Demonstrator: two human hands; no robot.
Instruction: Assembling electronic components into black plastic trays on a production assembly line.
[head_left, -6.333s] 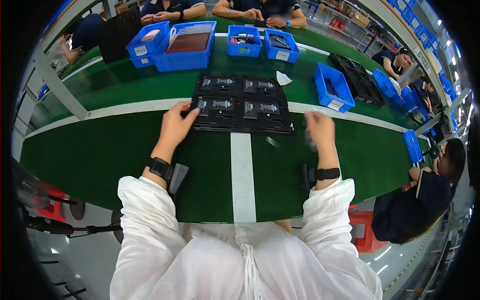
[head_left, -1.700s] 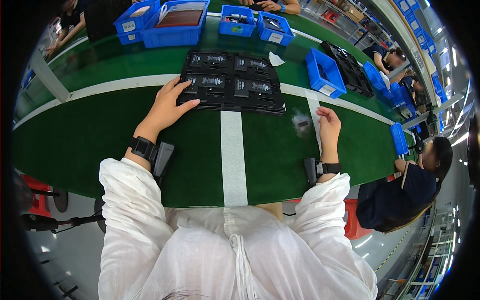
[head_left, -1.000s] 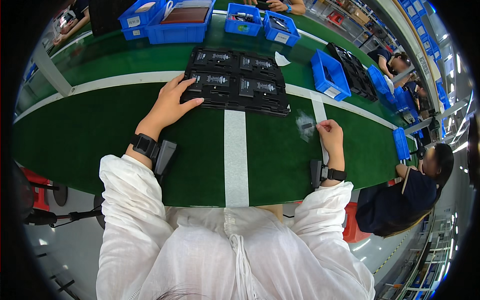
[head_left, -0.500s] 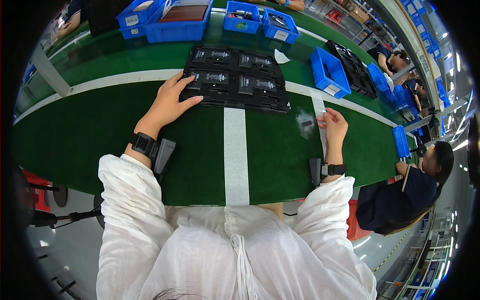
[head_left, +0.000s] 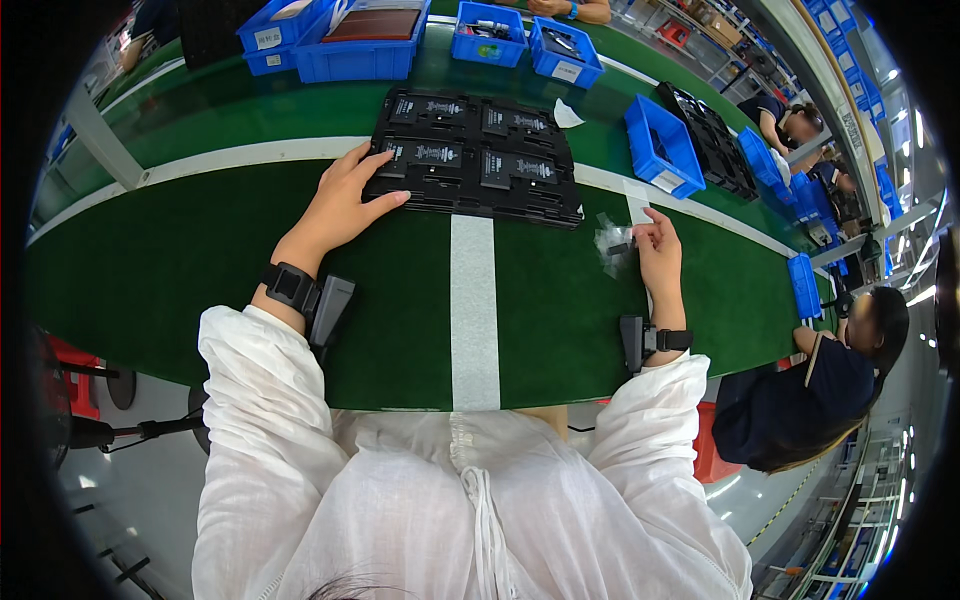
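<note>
A black tray [head_left: 470, 205] lies across the far edge of the near green mat, with several flat black battery-like packs [head_left: 518, 170] in its recesses. My left hand [head_left: 345, 195] rests on the tray's left side, thumb and fingers spread, fingertips over the near-left pack [head_left: 430, 155]. Right of the tray, my right hand [head_left: 660, 258] is closed, fingertips pinched at the edge of a crumpled clear plastic film [head_left: 608, 238]. A small dark piece shows at the film; whether it is inside or beneath, I cannot tell.
A blue bin [head_left: 665, 150] stands beyond my right hand, beside another black tray [head_left: 705, 135]. More blue bins [head_left: 360, 60] line the far side. A white scrap [head_left: 567, 113] lies behind the tray. A seated person [head_left: 820, 390] is at the right.
My right hand has turned and its fingers have drawn in at the film, which has changed shape. My left hand and the tray stay together, almost unmoved.
</note>
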